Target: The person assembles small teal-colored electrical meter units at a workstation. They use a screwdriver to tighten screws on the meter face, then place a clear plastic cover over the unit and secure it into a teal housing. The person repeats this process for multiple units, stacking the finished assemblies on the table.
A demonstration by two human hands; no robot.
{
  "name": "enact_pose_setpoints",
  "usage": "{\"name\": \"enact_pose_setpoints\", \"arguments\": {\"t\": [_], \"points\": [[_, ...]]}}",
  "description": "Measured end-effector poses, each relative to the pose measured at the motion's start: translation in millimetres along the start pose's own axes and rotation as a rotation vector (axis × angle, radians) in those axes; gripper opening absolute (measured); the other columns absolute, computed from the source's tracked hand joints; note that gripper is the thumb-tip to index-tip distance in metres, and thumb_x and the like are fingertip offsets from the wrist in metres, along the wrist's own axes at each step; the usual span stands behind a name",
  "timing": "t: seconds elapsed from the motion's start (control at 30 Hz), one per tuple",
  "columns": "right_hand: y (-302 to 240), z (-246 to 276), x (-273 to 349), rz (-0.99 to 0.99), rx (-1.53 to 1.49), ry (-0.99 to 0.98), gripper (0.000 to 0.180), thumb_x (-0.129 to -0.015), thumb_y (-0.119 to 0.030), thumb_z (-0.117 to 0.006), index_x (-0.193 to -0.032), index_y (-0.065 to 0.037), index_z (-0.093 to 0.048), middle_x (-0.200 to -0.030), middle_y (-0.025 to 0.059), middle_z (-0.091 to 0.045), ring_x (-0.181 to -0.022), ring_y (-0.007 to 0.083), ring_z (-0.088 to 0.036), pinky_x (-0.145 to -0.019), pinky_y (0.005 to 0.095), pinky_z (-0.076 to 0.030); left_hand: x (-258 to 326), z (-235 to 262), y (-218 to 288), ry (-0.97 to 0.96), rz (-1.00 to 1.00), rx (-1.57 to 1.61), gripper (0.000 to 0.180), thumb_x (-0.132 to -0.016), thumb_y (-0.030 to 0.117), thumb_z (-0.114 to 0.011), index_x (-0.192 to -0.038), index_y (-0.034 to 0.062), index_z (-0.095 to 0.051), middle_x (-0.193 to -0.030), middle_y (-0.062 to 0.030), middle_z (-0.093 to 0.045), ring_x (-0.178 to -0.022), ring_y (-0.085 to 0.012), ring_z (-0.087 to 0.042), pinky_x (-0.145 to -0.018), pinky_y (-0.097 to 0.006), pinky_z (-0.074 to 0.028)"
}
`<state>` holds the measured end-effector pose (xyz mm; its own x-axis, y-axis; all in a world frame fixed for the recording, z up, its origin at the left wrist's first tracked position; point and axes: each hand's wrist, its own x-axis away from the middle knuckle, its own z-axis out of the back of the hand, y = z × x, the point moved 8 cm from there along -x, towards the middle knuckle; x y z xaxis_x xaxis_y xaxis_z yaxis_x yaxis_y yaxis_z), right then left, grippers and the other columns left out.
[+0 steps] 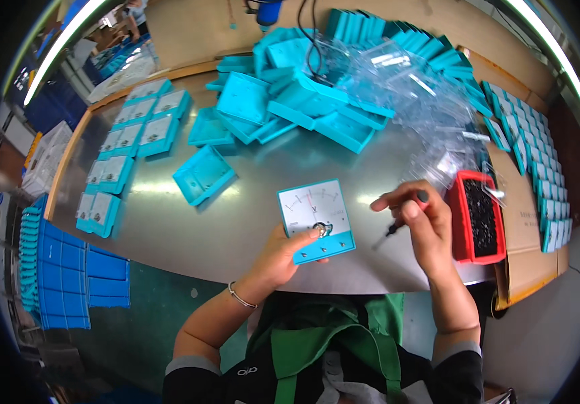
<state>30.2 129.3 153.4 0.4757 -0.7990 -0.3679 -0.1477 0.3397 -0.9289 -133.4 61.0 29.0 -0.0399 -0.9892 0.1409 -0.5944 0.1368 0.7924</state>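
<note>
My left hand (280, 257) grips a panel meter (315, 219) with a white scale face and a turquoise case, its thumb pressed on the round metal part low on the face. The other fingers pass under the case. To the right, my right hand (423, 225) is closed around a screwdriver (398, 224) with a red and black handle, its thin tip angled down and left, apart from the meter. Beside that hand stands a red bin (464, 250) filled with small dark parts, too small to name singly.
Rows of meters (118, 168) lie at the table's left. Empty turquoise cases (243, 97) and clear plastic covers (431, 87) are heaped at the back. More meters (539, 161) stand stacked on cardboard (522, 222) at right. A blue crate (68, 269) is beyond the left edge.
</note>
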Motion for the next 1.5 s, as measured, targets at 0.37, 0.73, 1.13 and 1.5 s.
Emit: {"name": "enact_pose_setpoints", "arguments": {"t": [0.37,0.73,1.13,1.5], "points": [[17,-2,20,-0.04,-0.134,0.037,0.026,-0.092,-0.016,-0.059,-0.104,-0.004,-0.039,-0.082,0.0123,-0.064,-0.056,0.007,-0.05,-0.05,0.0209,-0.042,1,-23,-22,-0.02,0.108,0.052,0.043,-0.085,0.016,-0.065,-0.119,-0.003,-0.047,-0.101,-0.0118,-0.06,-0.084,-0.022,-0.064,-0.061,-0.038,-0.059],[20,-3,14,-0.17,-0.033,-0.182,0.021,-0.091,-0.012,-0.057,-0.101,0.0,-0.043,-0.078,0.0085,-0.064,-0.058,0.0088,-0.054,-0.053,0.0237,-0.045,4,-39,-26,-0.142,0.184,-0.135,0.037,-0.085,0.014,-0.065,-0.115,-0.0021,-0.051,-0.1,-0.0101,-0.062,-0.083,-0.0187,-0.064,-0.061,-0.034,-0.057],[62,82,14,0.002,1.059,0.16,0.033,-0.077,-0.004,-0.056,-0.11,0.001,-0.052,-0.109,0.0204,-0.058,-0.076,0.0284,-0.064,-0.068,0.0368,-0.052,4,5,-5,0.035,-0.027,-0.192,0.04,-0.081,0.008,-0.064,-0.116,-0.0062,-0.05,-0.1,-0.0148,-0.063,-0.084,-0.0238,-0.066,-0.064,-0.036,-0.059],[74,27,49,0.056,1.069,-0.066,0.041,-0.075,-0.013,-0.068,-0.113,-0.003,-0.056,-0.114,0.0165,-0.059,-0.078,0.0297,-0.066,-0.068,0.0383,-0.054,10,13,4,0.118,-0.109,-0.159,0.041,-0.082,0.01,-0.064,-0.116,-0.0074,-0.048,-0.101,-0.0161,-0.063,-0.083,-0.0246,-0.067,-0.061,-0.036,-0.059]]}}
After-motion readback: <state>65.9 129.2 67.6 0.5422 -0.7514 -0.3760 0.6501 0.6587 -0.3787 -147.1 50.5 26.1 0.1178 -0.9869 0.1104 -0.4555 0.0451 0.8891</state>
